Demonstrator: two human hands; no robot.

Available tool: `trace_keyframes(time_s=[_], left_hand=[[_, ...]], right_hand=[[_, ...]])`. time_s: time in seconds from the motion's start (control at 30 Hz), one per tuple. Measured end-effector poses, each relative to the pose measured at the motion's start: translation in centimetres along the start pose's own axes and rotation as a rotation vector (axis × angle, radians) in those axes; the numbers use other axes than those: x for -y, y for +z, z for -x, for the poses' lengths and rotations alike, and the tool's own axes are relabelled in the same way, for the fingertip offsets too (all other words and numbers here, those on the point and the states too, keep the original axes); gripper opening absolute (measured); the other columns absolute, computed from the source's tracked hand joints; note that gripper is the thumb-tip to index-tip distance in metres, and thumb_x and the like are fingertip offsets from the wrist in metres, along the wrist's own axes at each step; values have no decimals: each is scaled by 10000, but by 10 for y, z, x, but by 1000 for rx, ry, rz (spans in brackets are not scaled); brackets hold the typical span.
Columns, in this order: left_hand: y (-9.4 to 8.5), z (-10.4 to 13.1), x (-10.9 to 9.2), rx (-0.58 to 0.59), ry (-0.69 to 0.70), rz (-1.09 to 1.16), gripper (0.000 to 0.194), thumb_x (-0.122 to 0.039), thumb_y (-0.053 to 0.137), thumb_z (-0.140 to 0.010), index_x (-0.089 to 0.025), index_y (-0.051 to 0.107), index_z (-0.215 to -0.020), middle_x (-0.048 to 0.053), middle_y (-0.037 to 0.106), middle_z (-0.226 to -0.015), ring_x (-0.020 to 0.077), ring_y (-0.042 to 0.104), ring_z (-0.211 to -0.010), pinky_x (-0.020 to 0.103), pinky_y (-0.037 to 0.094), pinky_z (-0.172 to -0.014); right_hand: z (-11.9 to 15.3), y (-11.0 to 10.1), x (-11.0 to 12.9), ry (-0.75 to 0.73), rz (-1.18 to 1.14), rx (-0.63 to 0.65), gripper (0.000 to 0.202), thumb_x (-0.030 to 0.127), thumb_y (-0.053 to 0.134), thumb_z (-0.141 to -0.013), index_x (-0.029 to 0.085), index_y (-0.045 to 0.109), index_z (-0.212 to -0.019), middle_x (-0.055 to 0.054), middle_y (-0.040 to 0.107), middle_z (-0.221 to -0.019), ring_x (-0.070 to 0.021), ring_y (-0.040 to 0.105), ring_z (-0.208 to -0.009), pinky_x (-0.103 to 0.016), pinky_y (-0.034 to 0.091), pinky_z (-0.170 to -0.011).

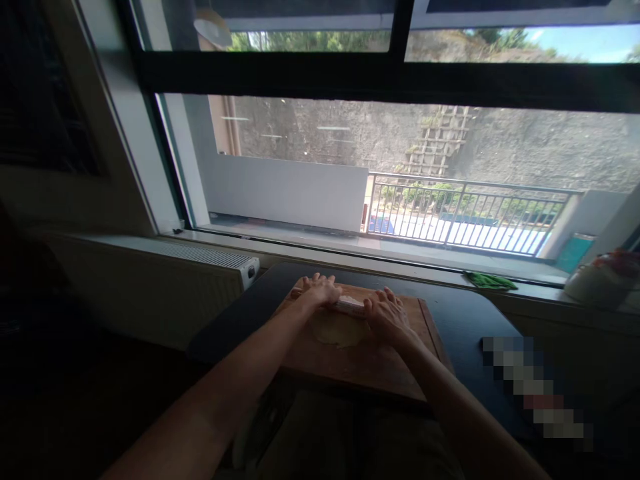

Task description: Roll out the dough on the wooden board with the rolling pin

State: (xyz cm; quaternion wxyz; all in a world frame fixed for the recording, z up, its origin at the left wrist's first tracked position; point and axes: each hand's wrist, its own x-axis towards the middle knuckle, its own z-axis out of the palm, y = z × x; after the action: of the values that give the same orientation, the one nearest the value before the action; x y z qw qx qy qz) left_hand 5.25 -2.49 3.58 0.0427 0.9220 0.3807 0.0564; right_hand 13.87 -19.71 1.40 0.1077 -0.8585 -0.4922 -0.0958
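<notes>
A pale rolling pin (351, 306) lies crosswise on the wooden board (350, 371), its middle showing between my hands. Over its left part rests my left hand (321, 289), palm down, with the fingers stretched forward and apart. My right hand (389, 313) lies on the right part the same way, fingers spread beyond the pin. Neither hand is wrapped around it. A thin, flattened sheet of dough (340, 331) sits on the board just on my side of the pin, its edge uneven. The pin's ends are mostly hidden by my hands.
The board stands on a dark table (463, 320) against a windowsill (345, 255). A green cloth (489, 281) and a whitish container (600, 283) are on the sill at right. A radiator (165, 280) stands left of the table. A pixelated patch covers something at the table's right.
</notes>
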Motion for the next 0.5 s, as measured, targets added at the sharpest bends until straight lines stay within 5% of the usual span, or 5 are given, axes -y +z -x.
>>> trace_keyframes(time_s=[0.3,0.5], left_hand=[[14,70,30,-59,149,-61,543,-410,181,-922,-166,422,-1343,84,405,-1416,271,236,-1348,492,121,-1089],[13,57,14,-64,147,-12,528,-431,199,-929,-212,366,-1380,67,357,-1447,288,202,-1360,519,92,-1087]], right_hand=[[81,5,20,-190,-32,-260,420,259,341,-918,126,446,-1303,-114,486,-1326,-242,382,-1241,-383,260,-1043],[87,-1,2,-267,-116,-207,368,219,404,-906,182,473,-1266,-74,574,-1198,-207,517,-1050,-316,402,-898]])
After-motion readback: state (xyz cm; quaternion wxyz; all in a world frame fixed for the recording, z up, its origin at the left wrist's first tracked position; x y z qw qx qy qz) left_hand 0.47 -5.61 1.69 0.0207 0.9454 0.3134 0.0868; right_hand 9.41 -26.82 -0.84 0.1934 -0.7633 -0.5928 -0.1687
